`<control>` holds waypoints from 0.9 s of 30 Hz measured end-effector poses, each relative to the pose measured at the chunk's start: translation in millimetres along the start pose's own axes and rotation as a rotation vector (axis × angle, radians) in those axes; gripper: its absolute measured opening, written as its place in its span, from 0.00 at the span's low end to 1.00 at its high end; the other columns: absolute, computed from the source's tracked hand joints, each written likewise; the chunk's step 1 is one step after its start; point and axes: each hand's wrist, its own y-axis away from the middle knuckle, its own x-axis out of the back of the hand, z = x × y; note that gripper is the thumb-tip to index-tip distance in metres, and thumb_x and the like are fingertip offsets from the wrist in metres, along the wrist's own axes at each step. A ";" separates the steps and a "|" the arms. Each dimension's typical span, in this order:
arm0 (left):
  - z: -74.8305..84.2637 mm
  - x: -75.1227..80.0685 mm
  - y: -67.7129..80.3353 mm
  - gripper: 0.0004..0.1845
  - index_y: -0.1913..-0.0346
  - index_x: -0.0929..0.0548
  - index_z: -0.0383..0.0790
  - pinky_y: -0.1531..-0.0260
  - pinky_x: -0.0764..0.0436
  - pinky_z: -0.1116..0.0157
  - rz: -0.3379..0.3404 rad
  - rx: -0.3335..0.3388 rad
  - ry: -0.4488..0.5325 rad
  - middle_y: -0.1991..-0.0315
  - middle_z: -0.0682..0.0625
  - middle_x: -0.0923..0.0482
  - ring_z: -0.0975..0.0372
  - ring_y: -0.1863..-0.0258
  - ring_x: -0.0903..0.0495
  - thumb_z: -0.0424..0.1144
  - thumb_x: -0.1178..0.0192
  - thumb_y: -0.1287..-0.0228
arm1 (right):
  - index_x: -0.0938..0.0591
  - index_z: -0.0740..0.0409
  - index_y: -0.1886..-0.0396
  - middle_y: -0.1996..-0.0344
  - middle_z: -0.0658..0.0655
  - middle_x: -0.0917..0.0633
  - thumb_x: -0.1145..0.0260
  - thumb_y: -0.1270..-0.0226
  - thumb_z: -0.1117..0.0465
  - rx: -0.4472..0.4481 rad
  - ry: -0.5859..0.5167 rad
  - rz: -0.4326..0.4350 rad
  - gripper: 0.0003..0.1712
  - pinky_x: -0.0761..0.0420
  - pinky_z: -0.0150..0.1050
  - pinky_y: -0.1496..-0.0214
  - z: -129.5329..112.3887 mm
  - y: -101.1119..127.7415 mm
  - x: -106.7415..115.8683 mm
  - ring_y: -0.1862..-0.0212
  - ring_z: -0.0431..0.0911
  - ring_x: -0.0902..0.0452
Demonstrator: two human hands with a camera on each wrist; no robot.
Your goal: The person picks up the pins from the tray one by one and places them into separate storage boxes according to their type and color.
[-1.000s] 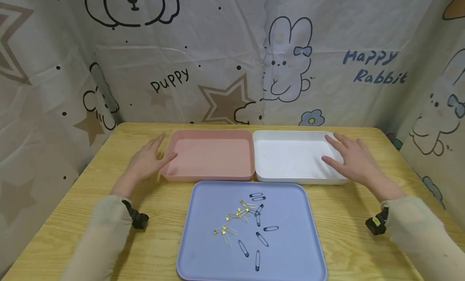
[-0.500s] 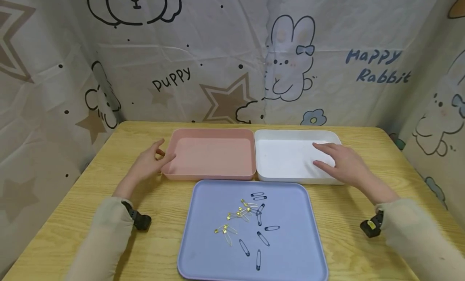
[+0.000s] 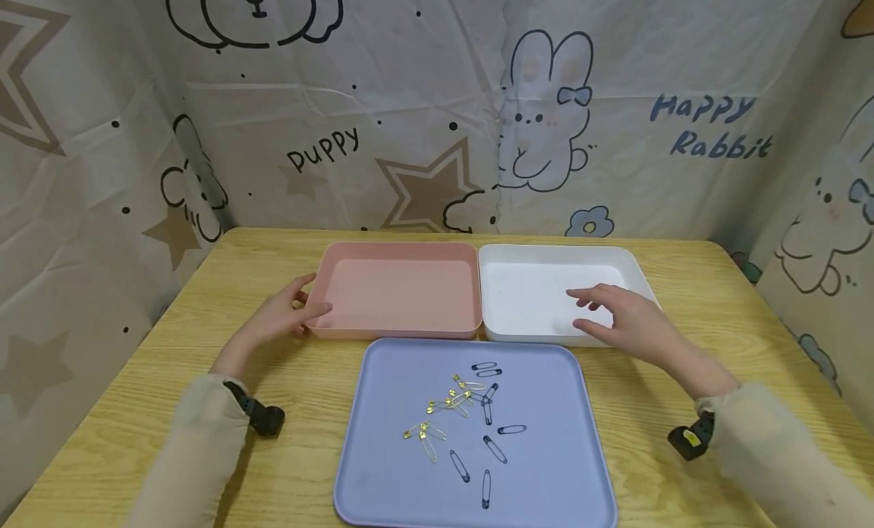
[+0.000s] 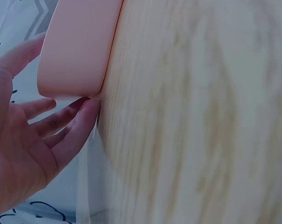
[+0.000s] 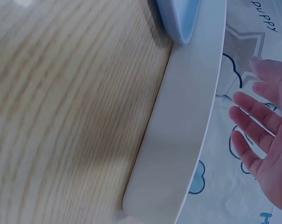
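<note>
At the left end of the pink tray, my left hand holds the end wall. Its thumb lies over the rim, and its fingers bend against the outer side, as the left wrist view shows too. My right hand hovers over the right part of the white tray, fingers loosely bent and holding nothing; in the right wrist view it is apart from the tray wall. In front, a blue tray carries several safety pins, gold ones left of centre and black ones mostly to the right.
The pink and white trays stand side by side on a wooden table, just behind the blue tray. A printed cloth hangs behind the table and along both sides. Each wrist wears a small black camera.
My right hand has moved left and slightly down over the white tray, its fingers bending more. My left hand's fingers have lowered and closed in on the pink tray's left end.
</note>
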 end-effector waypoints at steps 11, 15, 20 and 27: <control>-4.1 3.2 6.6 0.51 0.28 0.62 0.51 0.66 0.24 0.63 -0.116 -0.032 0.067 0.46 0.37 0.41 0.56 0.66 0.25 0.52 0.38 0.45 | 0.20 0.53 0.52 0.66 0.49 0.18 0.32 0.46 0.57 0.044 -0.053 0.002 0.20 0.25 0.41 0.64 -11.7 3.9 -5.2 0.64 0.41 0.24; -6.9 5.2 8.6 0.51 0.28 0.61 0.52 0.66 0.23 0.63 -0.126 -0.043 0.089 0.46 0.36 0.42 0.55 0.65 0.25 0.50 0.36 0.46 | 0.19 0.53 0.55 0.67 0.45 0.18 0.31 0.47 0.58 0.070 -0.094 -0.007 0.17 0.24 0.40 0.63 -16.6 4.4 -7.7 0.65 0.38 0.25; -11.6 4.9 7.8 0.51 0.28 0.60 0.54 0.66 0.23 0.62 -0.119 -0.054 0.128 0.46 0.37 0.41 0.54 0.64 0.25 0.47 0.35 0.47 | 0.18 0.52 0.58 0.70 0.40 0.20 0.31 0.47 0.59 0.087 -0.127 -0.034 0.14 0.23 0.36 0.63 -24.8 4.8 -8.7 0.67 0.35 0.25; -13.7 1.6 6.0 0.50 0.28 0.58 0.53 0.65 0.24 0.63 -0.099 -0.061 0.132 0.46 0.38 0.41 0.55 0.62 0.26 0.47 0.35 0.48 | 0.17 0.52 0.60 0.72 0.39 0.20 0.32 0.45 0.59 0.089 -0.181 -0.133 0.11 0.22 0.34 0.63 -35.4 4.4 -10.8 0.68 0.32 0.26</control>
